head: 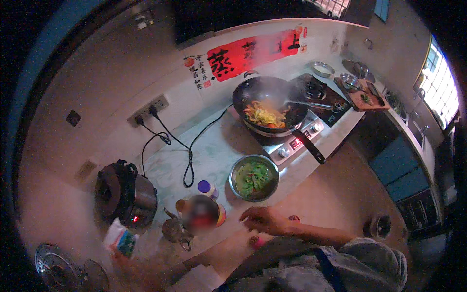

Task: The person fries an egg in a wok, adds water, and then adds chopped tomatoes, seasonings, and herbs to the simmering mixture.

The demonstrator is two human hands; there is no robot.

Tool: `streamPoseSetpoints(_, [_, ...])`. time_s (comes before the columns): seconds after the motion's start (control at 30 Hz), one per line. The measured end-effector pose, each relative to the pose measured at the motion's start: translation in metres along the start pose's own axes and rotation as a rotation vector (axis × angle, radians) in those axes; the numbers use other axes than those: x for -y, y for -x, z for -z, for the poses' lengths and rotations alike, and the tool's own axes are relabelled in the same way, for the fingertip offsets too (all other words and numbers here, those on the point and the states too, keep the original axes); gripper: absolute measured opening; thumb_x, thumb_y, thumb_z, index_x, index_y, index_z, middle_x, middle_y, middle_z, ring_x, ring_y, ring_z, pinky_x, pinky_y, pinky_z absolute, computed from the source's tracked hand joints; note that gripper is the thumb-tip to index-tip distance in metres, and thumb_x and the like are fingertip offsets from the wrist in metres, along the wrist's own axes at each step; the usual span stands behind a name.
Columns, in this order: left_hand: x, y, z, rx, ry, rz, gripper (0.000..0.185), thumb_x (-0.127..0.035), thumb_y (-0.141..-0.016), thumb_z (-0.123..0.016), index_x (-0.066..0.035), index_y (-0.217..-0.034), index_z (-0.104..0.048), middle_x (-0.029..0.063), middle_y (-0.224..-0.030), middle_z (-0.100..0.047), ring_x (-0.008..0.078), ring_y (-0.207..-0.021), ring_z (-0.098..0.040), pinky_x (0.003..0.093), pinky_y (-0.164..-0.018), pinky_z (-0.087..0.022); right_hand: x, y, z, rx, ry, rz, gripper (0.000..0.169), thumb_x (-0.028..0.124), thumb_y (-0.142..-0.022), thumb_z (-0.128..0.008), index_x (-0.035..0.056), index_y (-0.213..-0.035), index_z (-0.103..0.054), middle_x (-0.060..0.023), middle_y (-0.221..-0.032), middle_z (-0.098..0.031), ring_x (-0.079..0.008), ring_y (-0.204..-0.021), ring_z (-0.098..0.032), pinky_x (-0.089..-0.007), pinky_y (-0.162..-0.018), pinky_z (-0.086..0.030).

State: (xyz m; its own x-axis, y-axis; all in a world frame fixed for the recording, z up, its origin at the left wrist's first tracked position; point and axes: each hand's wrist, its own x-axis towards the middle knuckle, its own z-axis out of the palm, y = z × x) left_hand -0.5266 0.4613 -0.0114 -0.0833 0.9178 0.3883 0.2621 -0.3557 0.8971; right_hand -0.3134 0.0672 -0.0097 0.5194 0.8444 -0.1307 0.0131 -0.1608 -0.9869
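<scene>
My left hand (122, 257) grips a white, blue and green plastic packet (124, 239), low in the view beside the electric pressure cooker (126, 197). My right hand (261, 221) hovers by the counter's front edge, fingers curled; whether anything small is between them is unclear. Nearest to it is a steel bowl (254, 178) of cut green vegetables in liquid. Behind that, a black wok (240, 93) stands on a lit induction cooker (288, 148). Steam rises from yellow and orange food (266, 115) inside, and a metal spatula (317, 105) leans across the wok.
A purple-lidded jar (208, 188), a small metal pot (173, 230) and a blurred container stand between my hands. Black cords run to a wall socket strip (149, 110). The wok's handle (310, 148) juts over the counter edge. Further right lies a wooden cutting board (370, 104).
</scene>
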Motion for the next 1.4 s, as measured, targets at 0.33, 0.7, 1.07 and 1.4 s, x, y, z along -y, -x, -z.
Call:
streamPoseSetpoints(0.33, [-0.258, 0.137, -0.06, 0.846, 0.568, 0.112, 0.039, -0.032, -0.081, -0.044, 0.001, -0.1, -0.049, 0.0122, -0.097, -0.053, 0.0209, -0.088, -0.052, 0.0334, -0.079, -0.04, 0.057, -0.07, -0.011, 0.259, -0.678, 0.277, 0.064, 0.024, -0.07, -0.063, 0.006, -0.121, -0.029, -0.007, -0.106, -0.044, -0.0135, -0.093, -0.044, -0.0301, -0.08, -0.039])
streamPoseSetpoints(0.7, [-0.259, 0.363, -0.231, 1.196, 0.402, 0.424, 0.041, -0.033, -0.08, -0.045, -0.005, -0.11, -0.044, 0.0104, -0.105, -0.05, 0.0196, -0.098, -0.048, 0.0335, -0.084, -0.036, -0.011, -0.035, 0.37, -1.108, -0.233, 0.687, 0.045, 0.014, -0.064, -0.066, 0.0034, -0.102, -0.045, -0.0051, -0.086, -0.05, -0.0142, -0.073, -0.049, -0.0247, -0.064, -0.043])
streamPoseSetpoints(1.07, [-0.188, 0.416, -0.183, 0.886, 0.349, 0.843, 0.037, -0.027, -0.081, -0.045, -0.006, -0.111, -0.042, 0.0097, -0.105, -0.05, 0.0195, -0.096, -0.049, 0.0313, -0.081, -0.038, -0.046, -0.095, 0.467, -0.842, -0.4, 0.421, 0.028, 0.01, -0.066, -0.066, 0.0045, -0.088, -0.05, 0.0001, -0.075, -0.052, -0.01, -0.066, -0.049, -0.0245, -0.06, -0.041])
streamPoseSetpoints(1.4, [-0.178, 0.423, -0.165, 0.714, 0.361, 0.774, 0.037, -0.032, -0.079, -0.047, -0.006, -0.105, -0.048, 0.0078, -0.096, -0.054, 0.017, -0.089, -0.051, 0.0297, -0.078, -0.037, -0.037, -0.101, 0.472, -0.791, -0.161, 0.378, 0.024, 0.012, -0.068, -0.064, 0.0043, -0.086, -0.05, 0.0008, -0.07, -0.05, -0.0068, -0.061, -0.045, -0.0213, -0.056, -0.038])
